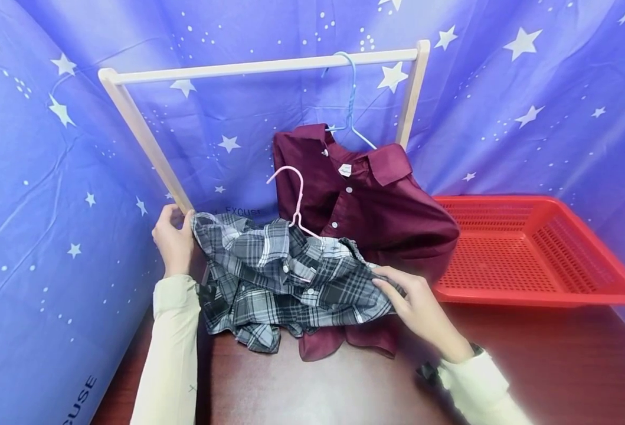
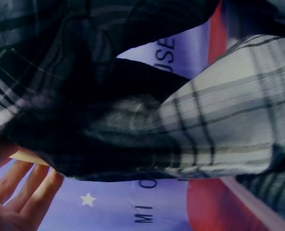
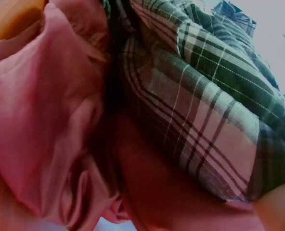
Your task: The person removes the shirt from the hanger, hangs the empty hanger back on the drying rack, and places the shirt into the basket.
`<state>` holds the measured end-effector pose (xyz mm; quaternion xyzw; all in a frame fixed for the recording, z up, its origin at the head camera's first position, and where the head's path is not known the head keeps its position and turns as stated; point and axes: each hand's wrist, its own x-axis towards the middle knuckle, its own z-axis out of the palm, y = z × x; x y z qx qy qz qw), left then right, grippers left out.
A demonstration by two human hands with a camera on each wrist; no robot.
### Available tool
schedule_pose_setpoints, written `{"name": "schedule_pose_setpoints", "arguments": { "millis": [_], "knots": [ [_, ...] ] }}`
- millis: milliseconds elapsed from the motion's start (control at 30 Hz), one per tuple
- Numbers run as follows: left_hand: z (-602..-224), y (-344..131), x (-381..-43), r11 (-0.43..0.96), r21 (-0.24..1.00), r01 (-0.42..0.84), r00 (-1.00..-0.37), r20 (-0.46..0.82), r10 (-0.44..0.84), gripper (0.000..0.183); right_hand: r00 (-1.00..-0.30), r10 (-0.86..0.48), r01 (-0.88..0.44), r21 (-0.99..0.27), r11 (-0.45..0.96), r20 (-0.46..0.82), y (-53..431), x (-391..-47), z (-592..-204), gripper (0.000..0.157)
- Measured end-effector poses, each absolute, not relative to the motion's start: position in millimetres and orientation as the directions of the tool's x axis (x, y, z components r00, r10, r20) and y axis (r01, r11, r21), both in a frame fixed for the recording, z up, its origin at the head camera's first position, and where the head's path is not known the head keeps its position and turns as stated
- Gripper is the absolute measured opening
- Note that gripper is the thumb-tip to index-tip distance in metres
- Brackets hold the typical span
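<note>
Pinching plaid shirt at opposite sides — left hand, right hand, each grip closed on cloth.

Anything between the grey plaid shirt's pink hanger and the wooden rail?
Nothing visible blocks the pink hanger from the wooden rail on the left; the maroon collared shirt hangs by its blue hanger at the right.

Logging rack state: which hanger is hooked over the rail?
The blue hanger, in the maroon shirt: its hook loops over the wooden rail. The pink hanger, in the plaid shirt, has its hook free.
</note>
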<state>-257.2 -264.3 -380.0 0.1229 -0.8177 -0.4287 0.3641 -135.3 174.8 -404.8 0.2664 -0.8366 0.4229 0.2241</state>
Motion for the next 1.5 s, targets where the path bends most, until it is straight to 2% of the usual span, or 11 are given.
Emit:
{"name": "schedule_pose_setpoints", "arguments": {
  "millis": [233, 433, 533, 600, 700, 833, 967, 1233, 1500],
  "knots": [
    [-387.9, -265.0, -241.9, 0.583, 0.805, 0.105, -0.711, 0.471, -0.522, 0.030, -0.767, -0.279, -0.627, -0.585, 0.514, 0.577, 178.4, -135.3, -413.1, 0.025],
    [-376.1, -261.9, -220.0, 0.650, 0.744, 0.155, -0.610, 0.590, -0.529, 0.031, -0.778, -0.282, -0.619, -0.610, 0.494, 0.561, 181.4, -135.5, -414.6, 0.026],
    [-365.3, -252.8, -207.3, 0.717, 0.671, 0.188, -0.582, 0.664, -0.469, 0.028, -0.779, -0.289, -0.620, -0.617, 0.484, 0.556, 182.8, -135.4, -414.4, 0.026],
    [-358.0, -243.1, -199.4, 0.746, 0.623, 0.235, -0.602, 0.696, -0.392, 0.026, -0.775, -0.295, -0.626, -0.615, 0.479, 0.559, 183.4, -135.5, -414.0, 0.027],
    [-350.3, -225.7, -189.5, 0.739, 0.568, 0.361, -0.676, 0.706, -0.213, 0.028, -0.770, -0.300, -0.633, -0.614, 0.472, 0.563, 183.5, -135.7, -413.1, 0.027],
    [-348.9, -201.4, -180.9, 0.683, 0.545, 0.486, -0.773, 0.633, 0.045, 0.045, -0.779, -0.294, -0.622, -0.621, 0.477, 0.554, 184.0, -136.2, -412.6, 0.027],
    [-354.8, -181.2, -178.3, 0.674, 0.523, 0.522, -0.808, 0.556, 0.194, 0.056, -0.785, -0.291, -0.615, -0.629, 0.476, 0.547, 183.0, -137.2, -412.1, 0.027],
    [-372.2, -166.3, -178.3, 0.687, 0.455, 0.567, -0.770, 0.588, 0.246, 0.040, -0.771, -0.323, -0.634, -0.612, 0.472, 0.549, 177.6, -138.7, -411.1, 0.027],
    [-381.2, -164.2, -180.0, 0.655, 0.459, 0.600, -0.726, 0.656, 0.206, 0.025, -0.737, -0.425, -0.675, -0.533, 0.510, 0.526, 174.1, -141.5, -403.4, 0.025]
  ]
}}
